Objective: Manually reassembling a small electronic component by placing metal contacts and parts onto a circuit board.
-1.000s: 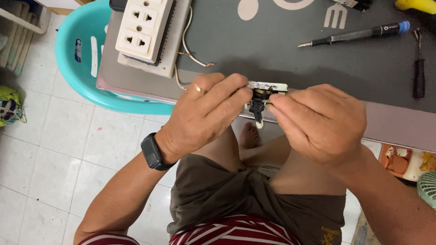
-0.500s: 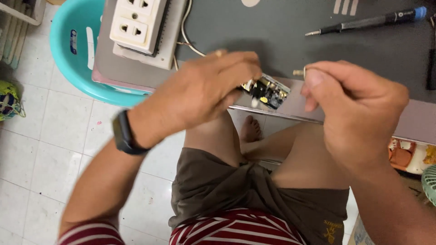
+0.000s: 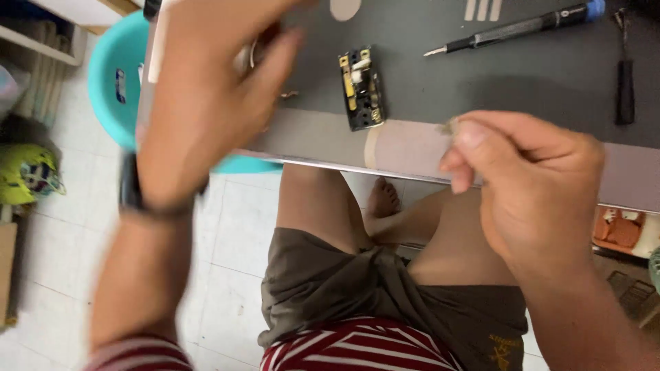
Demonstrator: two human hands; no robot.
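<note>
Home repair corner: white tiled floor (image 3: 227, 240), grey work surface (image 3: 522, 75), screwdriver (image 3: 509, 31), dismantled switch part (image 3: 361, 89), turquoise plastic basin (image 3: 113, 82), bare feet.

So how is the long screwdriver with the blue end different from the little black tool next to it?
The screwdriver is long and slim with a blue cap; the small black tool is shorter, stubbier and all dark. The screwdriver lies slanted, nearly sideways, with its metal tip towards the black socket module; the small black tool lies nearly straight up and down. Both rest untouched on the dark work surface.
</note>
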